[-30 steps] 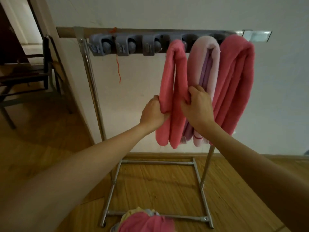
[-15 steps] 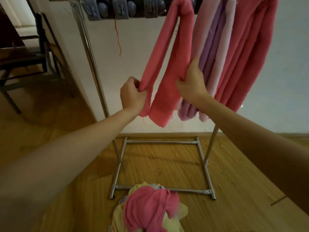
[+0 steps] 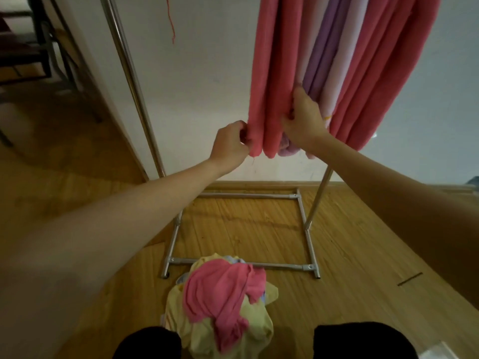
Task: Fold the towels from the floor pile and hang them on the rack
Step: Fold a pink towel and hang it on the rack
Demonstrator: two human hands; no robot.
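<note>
Both hands gripped the coral towel [image 3: 267, 81] hanging on the rack [image 3: 131, 81]: left hand [image 3: 230, 143] pinched its bottom left edge, right hand [image 3: 303, 117] curled round its right fold, beside lilac & pink towels [image 3: 363, 73]. Floor pile [image 3: 223, 304] lay below, touching the rack's front base bar.

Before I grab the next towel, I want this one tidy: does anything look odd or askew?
A loose thread dangles from the coral towel's bottom corner beside the left hand. A stray red thread hangs against the wall. The hung towels' lower ends look even.
</note>
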